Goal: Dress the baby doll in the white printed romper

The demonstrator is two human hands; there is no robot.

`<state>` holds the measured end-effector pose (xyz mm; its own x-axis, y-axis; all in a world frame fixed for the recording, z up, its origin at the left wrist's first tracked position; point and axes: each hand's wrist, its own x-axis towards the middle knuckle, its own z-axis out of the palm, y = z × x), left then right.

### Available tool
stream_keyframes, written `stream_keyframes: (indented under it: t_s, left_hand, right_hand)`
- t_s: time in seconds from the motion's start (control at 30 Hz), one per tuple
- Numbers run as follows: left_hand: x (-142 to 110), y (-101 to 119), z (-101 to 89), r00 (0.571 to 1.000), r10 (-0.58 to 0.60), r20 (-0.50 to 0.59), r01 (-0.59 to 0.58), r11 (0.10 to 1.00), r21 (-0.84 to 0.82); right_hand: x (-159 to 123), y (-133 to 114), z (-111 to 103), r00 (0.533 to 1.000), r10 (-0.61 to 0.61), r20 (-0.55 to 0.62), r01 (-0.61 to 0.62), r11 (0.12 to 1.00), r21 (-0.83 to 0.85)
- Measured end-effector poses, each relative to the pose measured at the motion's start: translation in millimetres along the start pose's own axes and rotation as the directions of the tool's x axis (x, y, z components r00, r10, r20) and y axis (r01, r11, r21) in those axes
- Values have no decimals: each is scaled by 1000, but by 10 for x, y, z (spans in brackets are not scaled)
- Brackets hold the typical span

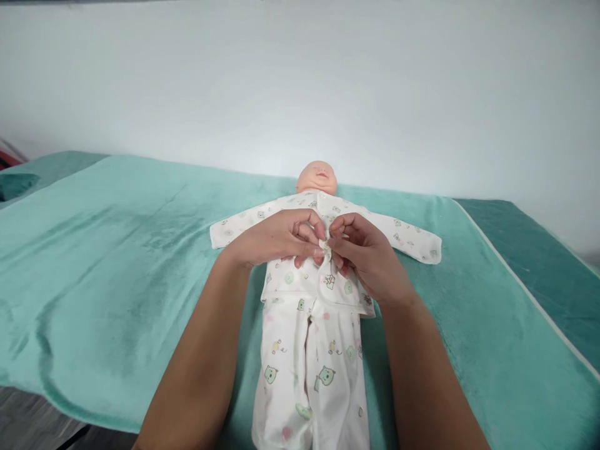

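Note:
A baby doll (317,177) lies on its back on a teal blanket (117,262), head toward the wall. It wears a white printed top (403,234) and matching trousers (309,369). My left hand (276,239) and my right hand (365,255) meet over the doll's chest. Both are closed in a pinch on the front edge of the top, fingertips almost touching each other. My forearms run down on either side of the doll's legs. What sits between the fingertips is too small to name beyond the fabric.
The blanket covers a bed or table with a darker teal cover (539,250) showing at the right. A plain white wall (300,81) stands behind. The near edge of the blanket (70,400) drops off at the lower left.

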<state>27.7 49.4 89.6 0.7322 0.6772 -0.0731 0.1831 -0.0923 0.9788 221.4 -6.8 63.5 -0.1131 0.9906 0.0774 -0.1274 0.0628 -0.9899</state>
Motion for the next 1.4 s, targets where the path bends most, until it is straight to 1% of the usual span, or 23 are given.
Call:
stream_keyframes:
  t_s: [0.1,0.17,0.27,0.33,0.37,0.4,0.43,0.47,0.5,0.53,0.57,0.6,0.63,0.67,0.73,0.8,0.87,0.97,1.03,1.13,1.27,1.33,1.4]
  left_hand:
    - [-19,26,-1,999,-12,38,10,999,43]
    - [-27,27,2,1000,7,27,-8,999,31]
    - [-14,-4,16,996,65,-63,-65,998,-7]
    - [24,-45,27,975,129,-183,-134,991,-18]
    - [52,-71,32,949,167,-268,-176,984,-10]
    - [84,-100,37,906,207,-368,-218,976,13]
    - [119,-131,42,845,247,-474,-252,966,55]
    - [153,-161,46,769,289,-570,-273,955,117]
    - [185,-191,51,691,333,-642,-278,942,190]
    - [212,-217,56,626,380,-681,-273,925,265]
    - [235,-240,63,587,426,-688,-263,905,335]
    - [253,-257,71,577,465,-671,-250,883,396]
    - [267,-270,79,591,493,-639,-237,863,447]
    - [279,-279,88,618,508,-600,-224,845,485]
    - [303,-291,103,684,509,-522,-202,820,535]
    - [334,-303,110,741,497,-452,-185,798,574]
    - [366,-320,110,775,480,-412,-161,779,606]
    - [398,-348,105,785,457,-417,-110,766,633]
    - [402,-359,104,785,449,-428,-90,765,638]
    - [395,-362,109,780,440,-446,-79,775,627]
    - [391,-353,119,778,433,-456,-79,788,611]
    - [394,-351,122,776,429,-463,-74,791,608]
    - [398,-356,122,776,422,-468,-66,793,606]
  right_hand:
    - [0,6,-4,1000,-2,-1,2,1000,0]
    - [-2,3,-7,1000,-4,6,4,1000,6]
    - [-8,-10,-10,1000,-17,15,16,999,34]
    - [-10,-15,-9,999,-31,9,31,998,62]
    - [-8,-13,-6,999,-42,-4,42,996,76]
    - [-3,-7,-3,998,-57,-26,59,995,86]
    - [4,3,2,995,-77,-58,82,993,87]
    - [13,17,9,989,-107,-104,116,990,79]
    - [23,34,17,976,-151,-160,162,985,57]
    - [35,54,27,954,-208,-217,217,976,19]
    - [47,75,37,925,-274,-265,275,961,-33]
    - [60,97,48,892,-340,-298,328,940,-91]
    - [76,120,58,863,-396,-312,368,918,-148]
    - [95,143,64,843,-438,-312,393,898,-197]
    - [154,194,63,829,-481,-284,413,870,-270]
    - [244,248,34,838,-490,-240,396,849,-350]
    - [354,297,-19,868,-459,-188,344,831,-437]
    - [494,342,-107,915,-385,-118,268,803,-533]
    - [543,347,-144,926,-372,-61,271,771,-576]
    - [563,331,-157,929,-370,-22,277,732,-622]
    - [570,296,-143,924,-379,-51,256,714,-652]
    - [583,281,-142,923,-385,-21,273,691,-669]
    - [596,268,-149,919,-393,40,310,657,-687]
